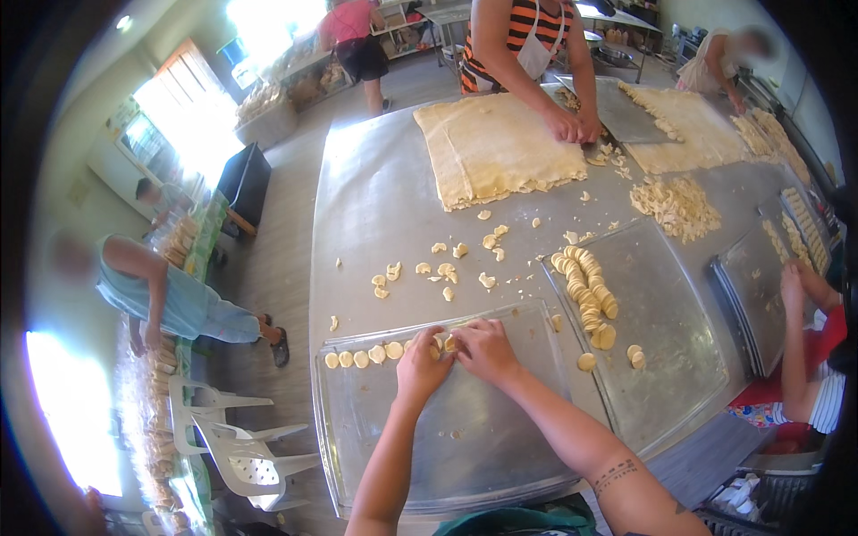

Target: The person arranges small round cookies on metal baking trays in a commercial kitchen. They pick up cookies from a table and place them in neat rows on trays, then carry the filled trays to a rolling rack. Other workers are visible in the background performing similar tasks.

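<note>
My left hand (pixel 423 362) and my right hand (pixel 484 350) meet over the far part of a metal baking tray (pixel 496 435). Between their fingertips is a small dough piece (pixel 450 344); which hand grips it I cannot tell, and the fingers partly hide it. A row of round dough discs (pixel 361 359) lies along the tray's far edge, left of my left hand and partly behind it. On a second metal tray (pixel 670 321) to the right, overlapping rows of dough discs (pixel 584 285) lie with a few loose ones.
Dough scraps (pixel 448 271) are scattered beyond the trays. A co-worker's hands (pixel 573 126) touch a large dough sheet (pixel 503 147). Shredded dough (pixel 676 206) is heaped at right. Another person's arms (pixel 798 295) are at stacked trays (pixel 751 295). White plastic chairs (pixel 248 462) stand left.
</note>
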{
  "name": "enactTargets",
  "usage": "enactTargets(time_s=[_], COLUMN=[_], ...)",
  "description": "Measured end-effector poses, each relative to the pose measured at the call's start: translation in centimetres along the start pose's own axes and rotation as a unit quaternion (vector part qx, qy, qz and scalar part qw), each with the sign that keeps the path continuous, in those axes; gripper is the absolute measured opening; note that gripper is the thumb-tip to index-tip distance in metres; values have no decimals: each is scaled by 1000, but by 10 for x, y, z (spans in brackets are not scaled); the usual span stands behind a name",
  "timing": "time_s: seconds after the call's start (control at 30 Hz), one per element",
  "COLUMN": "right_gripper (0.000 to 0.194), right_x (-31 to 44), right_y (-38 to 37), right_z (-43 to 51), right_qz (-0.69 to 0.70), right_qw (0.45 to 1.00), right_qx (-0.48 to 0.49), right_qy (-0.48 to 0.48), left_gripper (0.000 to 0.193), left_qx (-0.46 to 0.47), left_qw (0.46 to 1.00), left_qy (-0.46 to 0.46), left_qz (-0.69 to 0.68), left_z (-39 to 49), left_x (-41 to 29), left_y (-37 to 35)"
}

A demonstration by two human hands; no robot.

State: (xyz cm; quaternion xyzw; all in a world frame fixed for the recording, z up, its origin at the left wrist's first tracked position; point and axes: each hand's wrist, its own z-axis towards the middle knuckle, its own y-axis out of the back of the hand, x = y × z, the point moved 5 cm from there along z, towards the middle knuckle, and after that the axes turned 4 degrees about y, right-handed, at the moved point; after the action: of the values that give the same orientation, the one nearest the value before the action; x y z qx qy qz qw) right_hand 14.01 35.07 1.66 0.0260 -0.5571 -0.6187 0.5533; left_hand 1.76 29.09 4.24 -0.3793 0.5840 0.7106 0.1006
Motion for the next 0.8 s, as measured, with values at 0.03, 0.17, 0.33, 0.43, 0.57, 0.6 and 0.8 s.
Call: enactTargets(time_s=[0.03, 0.17, 0.33, 0.43, 0.57, 0.6, 0.8], right_gripper=[11, 11, 7, 7, 11, 15, 35], right_x=[0, 7, 2, -9, -19, -18, 5], right_y=[1, 9, 13, 18, 18, 20, 33], right_z=[-2, -8, -10, -7, 2, 3, -4], right_qz=[11, -57, -28, -4, -33, -28, 158], right_qw=[1000, 995, 999, 996, 989, 991, 987], right_qx=[-5, -56, 18, 20, 10, -4, -1], right_qy=[-3, 59, -12, -90, -140, -133, 13], left_gripper=[33, 28, 24, 23, 29, 32, 68], left_qx=[3, 11, -13, -21, -23, -28, 210], left_qw=[1000, 996, 989, 990, 996, 997, 785], left_qy=[-2, -58, -86, -79, -65, -71, 176], left_qz=[-2, 66, 123, 115, 48, 15, -555], left_z=[-1, -8, -10, -9, -4, -3, -12], left_x=[-1, -4, 3, 4, -2, -4, 4], left_y=[3, 2, -10, -16, -14, -11, -25])
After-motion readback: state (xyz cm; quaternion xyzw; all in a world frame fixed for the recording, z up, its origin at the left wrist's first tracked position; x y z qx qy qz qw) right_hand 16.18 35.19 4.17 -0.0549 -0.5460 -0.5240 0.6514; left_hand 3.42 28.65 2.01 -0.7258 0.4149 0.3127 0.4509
